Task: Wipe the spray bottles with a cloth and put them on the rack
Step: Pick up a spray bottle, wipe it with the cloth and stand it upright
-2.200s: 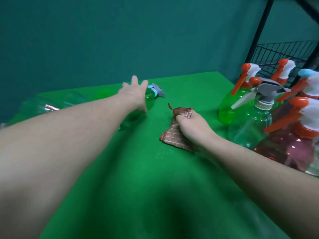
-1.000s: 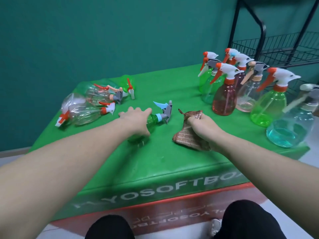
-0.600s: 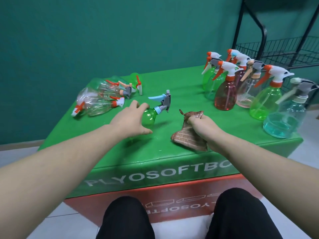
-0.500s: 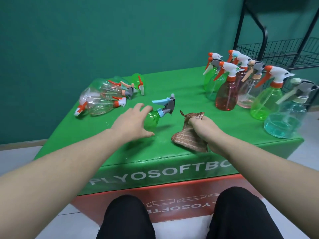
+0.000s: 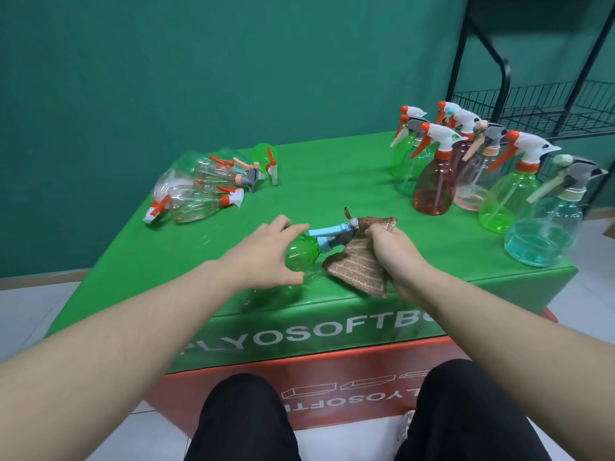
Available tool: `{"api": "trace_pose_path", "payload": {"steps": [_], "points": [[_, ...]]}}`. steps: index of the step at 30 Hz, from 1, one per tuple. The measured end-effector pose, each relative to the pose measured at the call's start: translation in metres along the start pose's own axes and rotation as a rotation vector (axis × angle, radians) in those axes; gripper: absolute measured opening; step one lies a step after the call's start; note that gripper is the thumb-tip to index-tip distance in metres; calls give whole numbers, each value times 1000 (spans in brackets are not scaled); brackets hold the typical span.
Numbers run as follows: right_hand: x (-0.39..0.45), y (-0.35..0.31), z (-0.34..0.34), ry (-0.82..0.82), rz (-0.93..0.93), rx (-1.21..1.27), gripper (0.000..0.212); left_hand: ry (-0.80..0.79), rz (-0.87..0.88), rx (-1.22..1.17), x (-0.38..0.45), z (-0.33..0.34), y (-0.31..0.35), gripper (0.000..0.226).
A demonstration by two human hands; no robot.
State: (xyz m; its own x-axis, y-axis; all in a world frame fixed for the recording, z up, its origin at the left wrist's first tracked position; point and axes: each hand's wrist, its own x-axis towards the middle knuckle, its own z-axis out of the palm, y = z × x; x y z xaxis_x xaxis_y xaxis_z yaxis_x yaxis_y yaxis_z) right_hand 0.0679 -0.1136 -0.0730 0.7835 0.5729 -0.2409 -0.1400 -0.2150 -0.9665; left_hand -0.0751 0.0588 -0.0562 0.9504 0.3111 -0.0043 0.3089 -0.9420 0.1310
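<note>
A green bottle [image 5: 301,256] is being held by the left hand [image 5: 266,252], fingers and thumb curled round its body, near the front edge of the table [image 5: 332,181]. It is being kept tilted, base toward the person and blue-and-grey spray head [image 5: 334,236] pointing right, probably so that the head is being offered straight to the cloth [image 5: 356,266]. The cloth, brown and ribbed, is being gripped by the right hand [image 5: 394,252], bunched under the fingers with its loose end resting on the table; its upper edge is being brought against the nozzle, seemingly touching it. This is being judged as the start of wiping.

The bottle is being seen as translucent bright green, rounded, apparently empty, with a pale blue trigger lying along its top.

A heap of bottles [image 5: 203,188] is being left lying on its side at the far left, most likely awaiting wiping. A group of upright bottles [image 5: 479,174], red, green, pink and blue-tinted, is being kept at the far right, near the wire rack [image 5: 532,104], perhaps staged for shelving. No bottle is being seen on the visible part of the rack, so most of the task is being judged as outstanding.
</note>
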Motion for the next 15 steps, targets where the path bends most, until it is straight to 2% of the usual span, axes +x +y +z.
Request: {"api": "trace_pose_path", "payload": {"steps": [4,9,15], "points": [[-1,1,3,-34,0,25,17,19,16,83,-2,1,-1,87],[-3,2,8,-90,5,196,31,146,-23,142,-3,9,7,85],[-2,-1,9,-98,41,347,34,43,40,68,-2,9,2,86]]}}
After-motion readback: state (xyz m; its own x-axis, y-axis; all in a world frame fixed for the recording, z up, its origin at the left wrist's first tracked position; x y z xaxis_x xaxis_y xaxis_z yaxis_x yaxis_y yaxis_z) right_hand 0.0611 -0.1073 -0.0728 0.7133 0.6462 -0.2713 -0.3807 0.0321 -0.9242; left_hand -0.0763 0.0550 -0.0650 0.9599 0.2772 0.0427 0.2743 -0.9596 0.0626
